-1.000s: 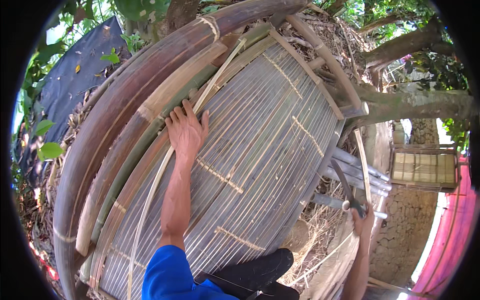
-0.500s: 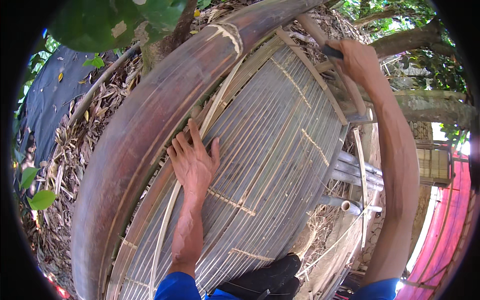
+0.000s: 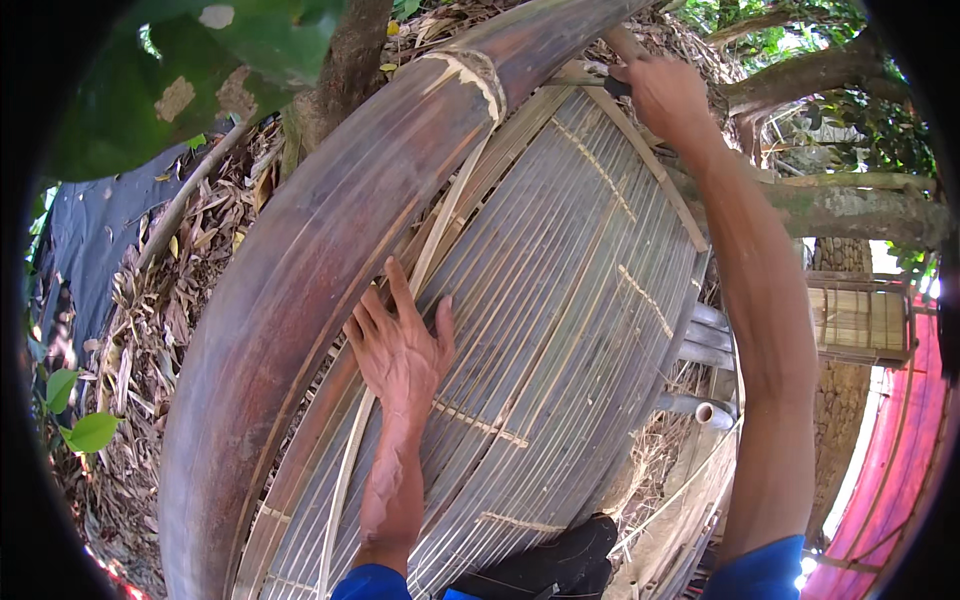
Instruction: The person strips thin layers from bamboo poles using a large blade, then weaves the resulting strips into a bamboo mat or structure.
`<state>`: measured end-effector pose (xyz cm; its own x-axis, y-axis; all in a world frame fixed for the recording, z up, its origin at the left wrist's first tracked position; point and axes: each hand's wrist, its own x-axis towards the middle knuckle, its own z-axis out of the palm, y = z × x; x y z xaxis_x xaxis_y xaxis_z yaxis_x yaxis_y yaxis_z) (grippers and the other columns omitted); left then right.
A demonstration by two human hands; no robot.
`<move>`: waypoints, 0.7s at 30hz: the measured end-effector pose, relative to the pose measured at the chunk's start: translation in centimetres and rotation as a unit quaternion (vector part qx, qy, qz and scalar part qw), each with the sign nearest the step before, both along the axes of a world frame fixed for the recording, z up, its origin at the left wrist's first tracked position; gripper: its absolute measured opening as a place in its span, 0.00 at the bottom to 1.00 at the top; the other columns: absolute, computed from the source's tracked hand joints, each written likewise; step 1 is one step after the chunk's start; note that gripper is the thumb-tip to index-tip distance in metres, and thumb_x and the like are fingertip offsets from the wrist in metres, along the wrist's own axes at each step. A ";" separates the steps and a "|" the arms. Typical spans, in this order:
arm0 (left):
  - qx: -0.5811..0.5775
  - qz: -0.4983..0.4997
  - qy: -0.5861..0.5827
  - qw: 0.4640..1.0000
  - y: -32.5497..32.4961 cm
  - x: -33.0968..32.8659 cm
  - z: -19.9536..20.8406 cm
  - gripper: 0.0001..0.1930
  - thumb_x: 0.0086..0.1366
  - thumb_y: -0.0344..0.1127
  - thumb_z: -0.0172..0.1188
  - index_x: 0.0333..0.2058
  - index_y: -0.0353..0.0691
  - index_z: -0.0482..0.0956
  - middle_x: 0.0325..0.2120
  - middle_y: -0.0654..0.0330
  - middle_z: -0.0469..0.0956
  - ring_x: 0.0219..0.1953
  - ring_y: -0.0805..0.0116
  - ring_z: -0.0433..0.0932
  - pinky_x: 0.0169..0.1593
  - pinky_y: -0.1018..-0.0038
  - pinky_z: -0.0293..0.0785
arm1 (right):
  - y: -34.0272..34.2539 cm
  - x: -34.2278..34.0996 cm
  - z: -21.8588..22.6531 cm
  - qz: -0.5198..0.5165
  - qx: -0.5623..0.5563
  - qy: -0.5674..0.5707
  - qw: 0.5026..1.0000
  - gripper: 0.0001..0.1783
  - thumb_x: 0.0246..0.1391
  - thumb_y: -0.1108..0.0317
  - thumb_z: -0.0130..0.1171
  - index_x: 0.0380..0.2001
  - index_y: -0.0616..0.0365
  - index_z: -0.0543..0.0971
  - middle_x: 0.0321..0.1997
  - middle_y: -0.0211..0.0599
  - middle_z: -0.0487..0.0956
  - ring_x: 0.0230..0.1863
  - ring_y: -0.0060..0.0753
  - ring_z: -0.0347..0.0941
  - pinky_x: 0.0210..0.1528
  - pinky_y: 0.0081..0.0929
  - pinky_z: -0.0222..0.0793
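While my left hand is resting with fingers spread wide, a pale bamboo strip is passing beneath it, the long axis running from seven o'clock to one. The strip is lying along the ten-o'clock side of a slatted bamboo platform, beside a thick brown bamboo pole. Toward one-thirty from my left, my right hand is closing around a dark handle.
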<state>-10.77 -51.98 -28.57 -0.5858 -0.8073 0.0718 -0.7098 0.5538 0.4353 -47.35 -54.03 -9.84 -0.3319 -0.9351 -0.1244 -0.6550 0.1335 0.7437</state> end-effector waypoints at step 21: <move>-0.088 -0.004 0.026 0.996 1.1 0.0 0.8 0.37 0.65 0.54 0.60 0.63 0.32 0.65 0.45 0.41 0.72 0.49 0.44 0.71 0.53 0.50 0.67 | 35.5 25.4 6.9 -0.142 -0.406 -0.352 0.832 0.29 0.46 0.76 0.69 0.56 0.57 0.80 0.47 0.50 0.83 0.45 0.47 0.81 0.50 0.35 0.74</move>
<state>-10.77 -50.89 -27.79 -0.5841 -0.7748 0.2418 -0.6838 0.6302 0.3678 -22.00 -18.50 -2.97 -0.6658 -0.7022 0.2523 -0.7461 0.6284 -0.2200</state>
